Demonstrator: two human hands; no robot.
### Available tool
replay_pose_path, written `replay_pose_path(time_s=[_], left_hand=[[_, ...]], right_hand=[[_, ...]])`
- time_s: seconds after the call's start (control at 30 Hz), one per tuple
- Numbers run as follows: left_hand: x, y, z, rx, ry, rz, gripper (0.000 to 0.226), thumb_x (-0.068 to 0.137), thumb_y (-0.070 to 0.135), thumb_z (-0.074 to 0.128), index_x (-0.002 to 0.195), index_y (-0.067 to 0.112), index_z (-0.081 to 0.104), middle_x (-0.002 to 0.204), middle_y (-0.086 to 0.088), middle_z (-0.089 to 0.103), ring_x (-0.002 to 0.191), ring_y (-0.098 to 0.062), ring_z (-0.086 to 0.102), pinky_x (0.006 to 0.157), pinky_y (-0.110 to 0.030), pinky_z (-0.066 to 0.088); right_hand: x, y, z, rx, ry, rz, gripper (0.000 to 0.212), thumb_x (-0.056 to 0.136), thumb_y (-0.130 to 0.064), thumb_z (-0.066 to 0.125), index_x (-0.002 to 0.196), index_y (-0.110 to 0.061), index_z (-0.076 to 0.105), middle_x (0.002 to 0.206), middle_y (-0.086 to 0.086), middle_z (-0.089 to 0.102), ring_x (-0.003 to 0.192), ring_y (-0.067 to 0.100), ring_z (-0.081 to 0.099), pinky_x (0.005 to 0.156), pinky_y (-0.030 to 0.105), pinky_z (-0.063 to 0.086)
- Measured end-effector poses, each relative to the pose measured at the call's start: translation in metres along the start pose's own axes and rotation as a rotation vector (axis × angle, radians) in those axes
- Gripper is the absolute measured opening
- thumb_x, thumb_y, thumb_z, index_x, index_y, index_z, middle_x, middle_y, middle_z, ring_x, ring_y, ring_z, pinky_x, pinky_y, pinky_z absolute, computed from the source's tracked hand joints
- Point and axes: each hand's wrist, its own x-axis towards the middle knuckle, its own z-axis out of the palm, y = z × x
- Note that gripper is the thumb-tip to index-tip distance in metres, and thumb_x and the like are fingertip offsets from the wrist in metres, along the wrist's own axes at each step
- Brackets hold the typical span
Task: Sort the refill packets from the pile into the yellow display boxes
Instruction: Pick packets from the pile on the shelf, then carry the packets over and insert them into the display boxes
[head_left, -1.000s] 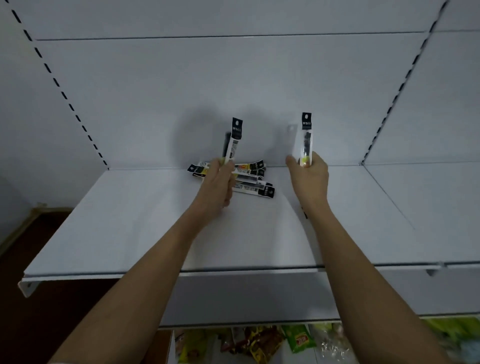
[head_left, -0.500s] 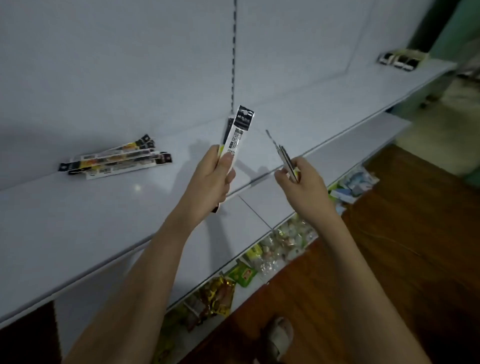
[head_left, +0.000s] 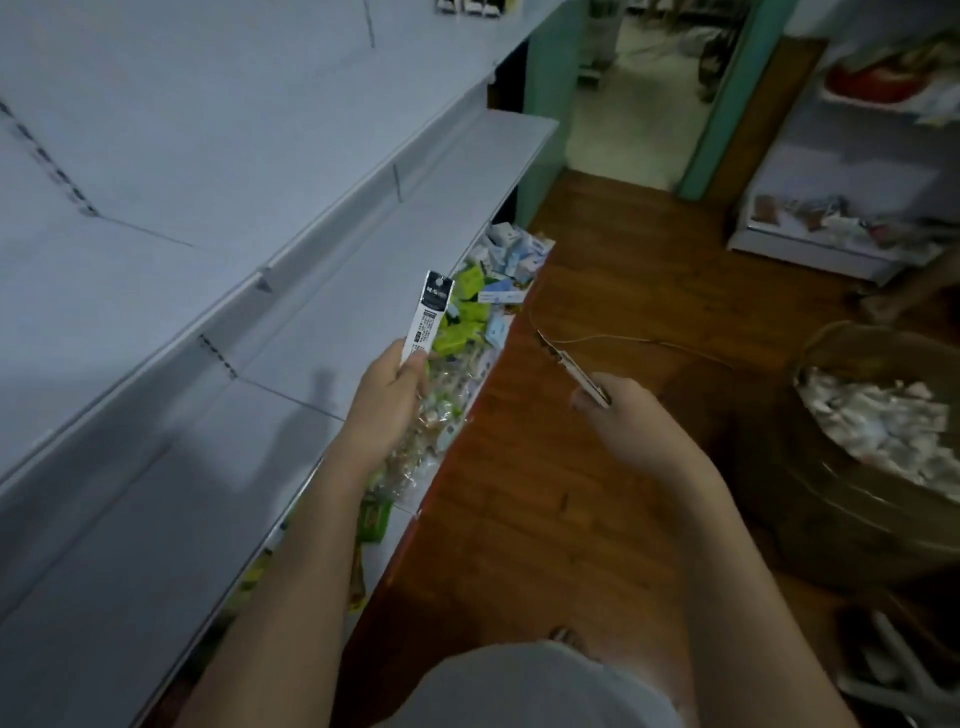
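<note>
Two refill packets in transit, one per hand. Left hand (head_left: 387, 395) pinches an upright packet (head_left: 428, 317) over the shelf edge; right hand (head_left: 618, 415) pinches an edge-on packet (head_left: 574, 371) above the floor. Yellow display boxes (head_left: 470, 6) look to sit far along the top shelf (head_left: 156, 156). Advice: hold both flat, labels forward, and seat one at a time.

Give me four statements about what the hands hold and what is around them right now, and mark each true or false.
1. The left hand holds a refill packet pointing upward. True.
2. The right hand is empty. False: it pinches a refill packet seen edge-on.
3. Both packets rest on the shelf. False: both are held in the air.
4. A round basket stands on the wooden floor at the right. True.
</note>
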Motion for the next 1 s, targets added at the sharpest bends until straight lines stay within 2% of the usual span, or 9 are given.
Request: replay_pose_path(time_s=[0.03,0.1,0.2,0.3,0.47,0.63,0.7,0.83,1.0], left_hand=[[0.002,0.004,0.021,0.026,-0.027,-0.005,0.027,0.106,0.034,0.039,0.095,0.017,0.057,0.075,-0.001,0.055,0.065,-0.021,0.051,0.066,-0.039,0.041],[0.007,0.016,0.061,0.09,-0.074,-0.013,0.028,0.106,0.033,0.039,0.109,0.011,0.057,0.093,-0.014,0.064,0.083,-0.03,0.062,0.073,-0.044,0.05],[0.022,0.029,0.108,0.116,-0.159,0.022,0.019,0.105,0.026,0.037,0.104,0.012,0.05,0.072,-0.003,0.051,0.055,-0.012,0.048,0.055,-0.034,0.04],[0.043,0.037,0.135,0.147,-0.224,0.002,0.017,0.105,0.028,0.037,0.092,0.023,0.048,0.076,-0.005,0.051,0.059,-0.019,0.045,0.057,-0.036,0.036],[0.089,0.046,0.159,0.181,-0.233,-0.025,0.02,0.105,0.026,0.038,0.089,0.031,0.05,0.093,-0.015,0.062,0.059,-0.022,0.046,0.057,-0.037,0.038],[0.166,0.038,0.181,0.086,-0.183,-0.092,0.015,0.105,0.019,0.039,0.1,0.009,0.048,0.071,-0.006,0.05,0.054,-0.019,0.043,0.05,-0.033,0.037],[0.211,0.037,0.193,0.041,-0.145,-0.119,0.012,0.104,0.018,0.038,0.107,0.011,0.047,0.069,-0.001,0.053,0.053,-0.015,0.047,0.05,-0.028,0.042],[0.302,0.053,0.222,-0.066,-0.182,-0.107,0.014,0.101,0.014,0.037,0.096,0.018,0.049,0.073,-0.002,0.053,0.056,-0.019,0.045,0.052,-0.035,0.041],[0.401,0.087,0.26,-0.136,-0.213,-0.04,0.023,0.1,0.008,0.033,0.11,0.017,0.051,0.075,-0.003,0.052,0.054,-0.014,0.043,0.046,-0.025,0.04]], right_hand=[[0.0,0.014,-0.012,0.0,0.013,0.019,0.019,0.102,-0.03,0.053,0.086,-0.021,0.059,0.068,0.004,0.056,0.054,0.016,0.048,0.052,0.036,0.037],[0.001,0.039,-0.034,-0.009,0.03,0.057,0.024,0.1,-0.034,0.056,0.081,-0.019,0.059,0.066,0.001,0.056,0.053,0.015,0.049,0.052,0.037,0.039],[0.009,0.067,-0.066,-0.007,0.093,0.105,0.03,0.099,-0.038,0.057,0.078,-0.017,0.059,0.061,-0.001,0.055,0.052,0.016,0.051,0.052,0.038,0.042],[0.021,0.088,-0.088,-0.006,0.114,0.136,0.031,0.1,-0.038,0.054,0.077,-0.018,0.058,0.06,-0.001,0.053,0.052,0.016,0.05,0.05,0.035,0.039],[0.066,0.115,-0.106,0.002,0.052,0.176,0.033,0.101,-0.037,0.053,0.081,-0.012,0.059,0.062,0.0,0.051,0.052,0.016,0.046,0.051,0.034,0.036],[0.138,0.141,-0.131,0.043,0.022,0.212,0.033,0.101,-0.036,0.054,0.081,-0.009,0.058,0.061,-0.001,0.048,0.049,0.012,0.041,0.047,0.029,0.033],[0.171,0.146,-0.151,0.081,0.064,0.234,0.034,0.101,-0.036,0.054,0.079,-0.011,0.055,0.06,0.0,0.044,0.045,0.01,0.037,0.045,0.027,0.031],[0.237,0.146,-0.2,0.218,0.207,0.257,0.035,0.103,-0.035,0.051,0.074,-0.016,0.048,0.061,0.002,0.038,0.049,0.018,0.035,0.048,0.032,0.03],[0.305,0.151,-0.241,0.541,0.484,0.247,0.035,0.104,-0.038,0.048,0.082,-0.012,0.055,0.065,0.004,0.048,0.058,0.022,0.045,0.055,0.037,0.038]])
